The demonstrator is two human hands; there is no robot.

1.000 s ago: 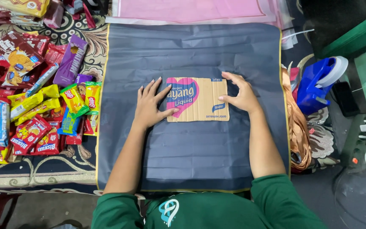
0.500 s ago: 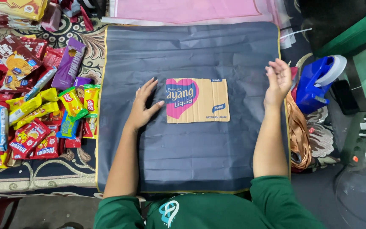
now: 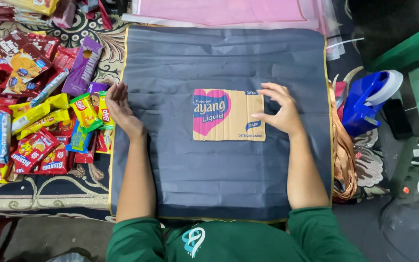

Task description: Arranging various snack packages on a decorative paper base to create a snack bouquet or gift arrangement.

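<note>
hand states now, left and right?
Left hand: open, empty, at the left edge of the dark grey paper sheet.
Right hand: open, fingertips at the flat brown cardboard piece.

Dark grey sheet (image 3: 219,184): matt, creased, paper or thin non-woven cloth, hard to tell which from above; thin yellow edging along its sides. Cardboard piece (image 3: 229,115) at the sheet's middle: brown corrugated board, printed, dull finish, fluted lines visible; right hand (image 3: 280,109) rests fingertips on its right edge. Snack packets (image 3: 35,131) off the sheet's left edge, by the left hand (image 3: 120,106): glossy foil-like plastic wrappers. Tape dispenser (image 3: 367,99) off the right edge: smooth blue plastic. Pink sheet (image 3: 219,10) beyond the far edge: smooth, faintly shiny.
</note>
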